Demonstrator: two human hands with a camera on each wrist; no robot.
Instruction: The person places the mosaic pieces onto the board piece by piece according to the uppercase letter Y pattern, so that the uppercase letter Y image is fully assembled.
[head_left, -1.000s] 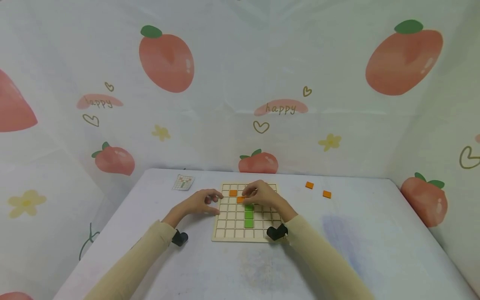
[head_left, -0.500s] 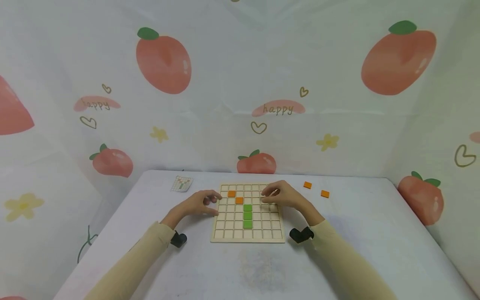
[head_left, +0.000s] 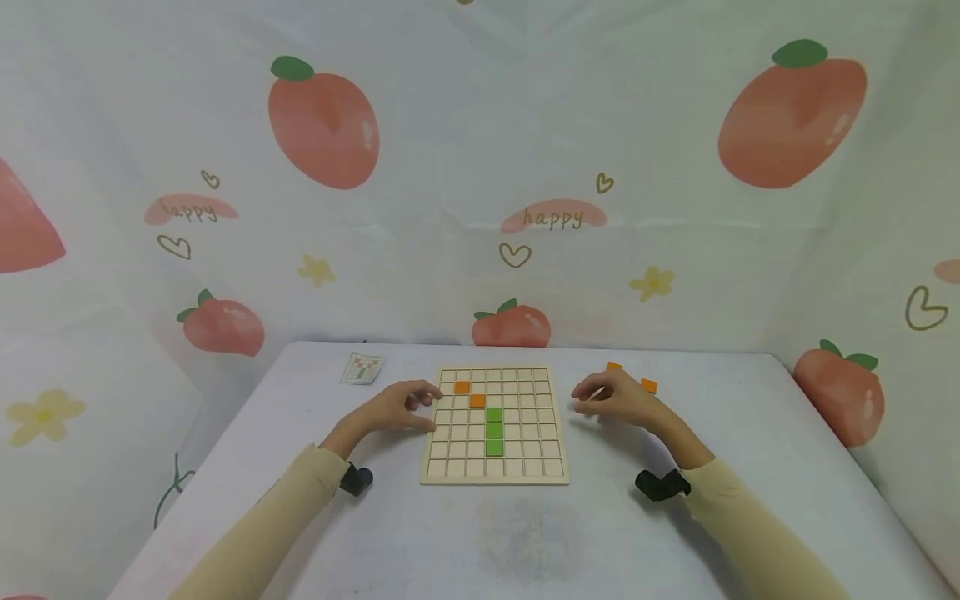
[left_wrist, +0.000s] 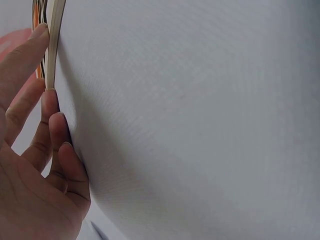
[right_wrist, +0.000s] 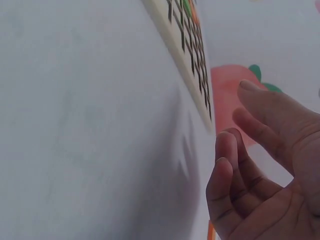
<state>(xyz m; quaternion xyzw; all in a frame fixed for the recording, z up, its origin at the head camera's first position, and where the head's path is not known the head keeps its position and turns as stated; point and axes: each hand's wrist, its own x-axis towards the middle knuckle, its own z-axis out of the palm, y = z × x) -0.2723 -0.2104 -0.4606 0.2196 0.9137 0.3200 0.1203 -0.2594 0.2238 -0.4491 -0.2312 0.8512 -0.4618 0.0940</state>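
A pale wooden grid board [head_left: 529,433] lies on the white table in the head view. On it, two orange square tiles [head_left: 462,387] sit diagonally, and three green square tiles [head_left: 494,431] run in a column below them. My left hand [head_left: 400,406] rests at the board's left edge, thumb and fingertips touching the rim [left_wrist: 52,60] in the left wrist view. To the right of the board hovers my right hand [head_left: 617,397], fingers loosely bent and holding nothing. It partly covers one of two loose orange tiles [head_left: 648,386] behind it.
A small printed pattern card [head_left: 363,367] lies at the table's back left. A white fruit-print cloth [head_left: 420,250] hangs around the back and sides. Black wrist bands [head_left: 662,485] sit at the cuffs.
My right hand has left the second orange tile on the board and moved right, off the board toward the loose tiles. The left hand has stayed at the board's edge.
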